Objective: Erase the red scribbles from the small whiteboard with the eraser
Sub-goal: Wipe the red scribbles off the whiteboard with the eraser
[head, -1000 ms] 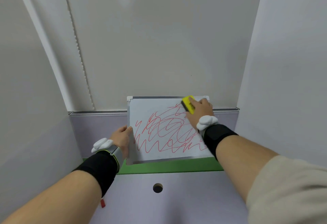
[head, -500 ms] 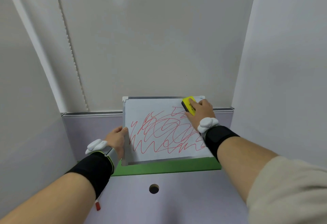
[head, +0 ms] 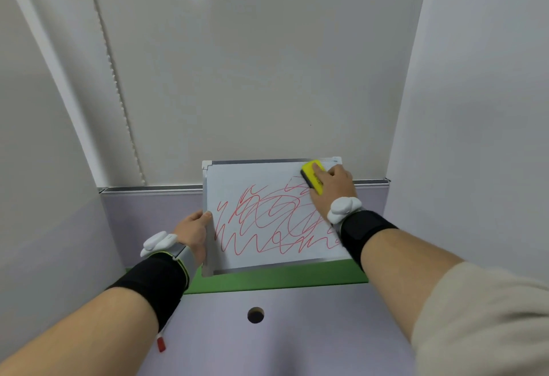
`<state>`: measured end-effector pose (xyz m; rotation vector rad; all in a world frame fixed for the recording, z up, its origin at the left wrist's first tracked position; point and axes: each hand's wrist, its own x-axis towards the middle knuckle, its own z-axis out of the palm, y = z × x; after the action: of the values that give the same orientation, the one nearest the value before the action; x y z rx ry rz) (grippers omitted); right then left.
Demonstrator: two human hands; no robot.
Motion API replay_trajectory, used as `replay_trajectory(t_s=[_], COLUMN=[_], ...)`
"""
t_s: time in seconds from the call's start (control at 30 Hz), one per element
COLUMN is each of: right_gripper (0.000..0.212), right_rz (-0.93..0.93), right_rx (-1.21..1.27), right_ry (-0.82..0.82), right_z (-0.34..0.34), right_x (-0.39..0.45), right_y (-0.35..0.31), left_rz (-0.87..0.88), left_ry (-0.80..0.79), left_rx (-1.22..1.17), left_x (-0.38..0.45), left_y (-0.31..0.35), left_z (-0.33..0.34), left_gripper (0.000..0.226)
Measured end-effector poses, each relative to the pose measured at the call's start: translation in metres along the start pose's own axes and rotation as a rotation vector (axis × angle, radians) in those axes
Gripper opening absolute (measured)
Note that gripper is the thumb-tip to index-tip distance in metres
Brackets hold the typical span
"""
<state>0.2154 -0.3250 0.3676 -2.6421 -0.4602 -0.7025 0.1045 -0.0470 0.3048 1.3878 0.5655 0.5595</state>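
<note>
Table (head: pixel 297 331): pale lilac surface, nearest the camera, with a round hole near its middle and a green strip (head: pixel 282 277) along its far edge.
Left hand (head: pixel 193 231): fingers wrapped on the left edge of the whiteboard, bracing it.
Whiteboard (head: pixel 255 179): propped tilted on the green strip, leaning back toward the far wall.
Red scribbles (head: pixel 267 224): cover most of the board, seemingly all intact.
Right hand (head: pixel 334 188): fingers closed over the yellow eraser (head: pixel 312 176), pressed at the far-right corner.
Stage: judged the first stroke.
Risk: hard wiping could slide the board's foot off the strip, or a loose left grip could let it twist; light pressure may only smear the red.
</note>
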Motion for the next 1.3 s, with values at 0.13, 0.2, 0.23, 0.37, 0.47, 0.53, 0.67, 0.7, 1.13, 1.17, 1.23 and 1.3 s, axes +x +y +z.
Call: replay_trajectory(t_s=[0.13,0.2,0.23,0.37,0.47,0.53,0.67,0.7,1.13,1.17,1.23,1.3], right_gripper=[0.066,0.065,0.065,0.07,0.07,0.069,0.069,0.07,0.068,0.067,0.069,0.07], right_rz=[-0.197,-0.167,-0.101,0.113,0.013,-0.113,-0.062,0.015,0.032,0.083,0.098,0.008], right_rx=[0.072,0.089,0.104,0.04,0.095,0.123,0.092,0.092,0.091,0.078,0.054,0.082], right_ry=[-0.082,-0.045,-0.025,-0.014,-0.042,-0.063,-0.028,-0.015,0.035,0.043,0.038,0.005], right_z=[0.016,0.01,0.005,-0.01,-0.004,0.006,-0.003,-0.008,-0.016,-0.021,-0.023,-0.015], right_x=[-0.012,-0.004,0.001,0.006,-0.006,-0.015,-0.005,0.0,0.008,0.01,0.008,0.001], right_y=[-0.027,-0.016,-0.007,0.027,0.004,-0.015,0.0,0.012,0.021,0.029,0.031,0.014], left_rz=[-0.008,-0.014,-0.008,0.02,0.028,0.023,0.013,0.018,0.0,0.007,0.018,0.018], left_ry=[0.008,0.005,-0.003,-0.011,0.002,0.008,0.012,0.007,-0.03,-0.032,-0.029,-0.018], left_rx=[-0.015,-0.017,-0.008,0.048,0.031,0.018,-0.021,-0.018,-0.039,-0.026,-0.016,-0.022], left_x=[-0.001,0.003,0.004,0.004,0.003,0.003,0.005,0.005,-0.002,-0.002,-0.004,-0.005], left_y=[0.002,0.002,0.002,0.0,0.001,0.002,0.005,0.006,0.01,0.011,0.011,0.012], left_z=[0.004,0.001,-0.001,-0.001,0.005,0.005,-0.002,-0.005,-0.008,-0.009,-0.009,-0.007], left_gripper=[0.021,0.022,0.023,0.02,0.026,0.029,0.028,0.025,0.019,0.018,0.017,0.015])
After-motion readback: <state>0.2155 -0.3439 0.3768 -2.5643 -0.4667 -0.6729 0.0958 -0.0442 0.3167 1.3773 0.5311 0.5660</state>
